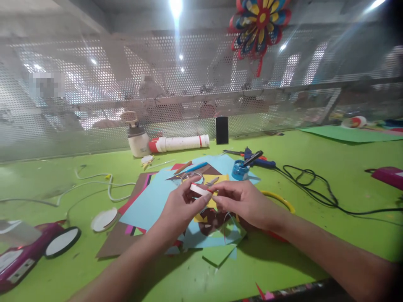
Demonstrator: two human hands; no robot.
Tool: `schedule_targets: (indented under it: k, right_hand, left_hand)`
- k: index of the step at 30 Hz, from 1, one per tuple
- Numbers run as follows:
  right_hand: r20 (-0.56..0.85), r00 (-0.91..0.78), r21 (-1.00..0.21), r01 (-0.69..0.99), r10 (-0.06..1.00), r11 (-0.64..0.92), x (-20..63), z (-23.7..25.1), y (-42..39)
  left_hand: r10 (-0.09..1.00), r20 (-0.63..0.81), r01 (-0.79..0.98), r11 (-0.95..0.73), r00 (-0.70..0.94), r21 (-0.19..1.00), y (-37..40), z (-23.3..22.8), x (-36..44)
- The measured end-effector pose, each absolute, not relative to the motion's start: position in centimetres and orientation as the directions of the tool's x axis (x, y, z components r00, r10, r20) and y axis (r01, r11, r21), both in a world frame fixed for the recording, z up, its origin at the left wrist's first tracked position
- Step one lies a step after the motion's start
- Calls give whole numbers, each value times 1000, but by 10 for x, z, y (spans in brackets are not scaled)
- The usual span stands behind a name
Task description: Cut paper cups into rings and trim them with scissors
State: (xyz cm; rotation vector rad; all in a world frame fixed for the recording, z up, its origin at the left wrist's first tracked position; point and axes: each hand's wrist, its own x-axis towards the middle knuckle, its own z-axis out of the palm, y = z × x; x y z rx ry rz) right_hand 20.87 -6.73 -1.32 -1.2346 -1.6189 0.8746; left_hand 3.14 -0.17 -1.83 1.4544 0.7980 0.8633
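My left hand point(180, 205) and my right hand point(244, 201) meet above a pile of coloured paper sheets point(151, 201) on the green table point(315, 201). Both pinch a small folded strip of white and red paper point(201, 190) between thumb and fingertips. Under the hands lie yellow, brown and light green paper scraps point(220, 251). Scissors point(193, 176) rest on the blue sheet just beyond my fingers.
A blue pot point(239, 170) and a glue gun point(256, 160) with a black cord point(311, 188) lie behind. A glue bottle point(137, 138), white tube point(179, 143) and black box point(222, 130) stand by the perforated screen. A pink toy point(22, 251) sits left.
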Motion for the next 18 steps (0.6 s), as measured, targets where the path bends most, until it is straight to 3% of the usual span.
schedule_targets:
  k: [12, 18]
  right_hand:
    - [184, -101, -967, 158, 978, 198, 208, -14, -67]
    - [156, -132, -975, 139, 979, 174, 208, -17, -67]
  left_hand:
    - [868, 8, 68, -48, 497, 997, -9, -11, 31]
    - [859, -7, 3, 7, 512, 1000, -9, -13, 29]
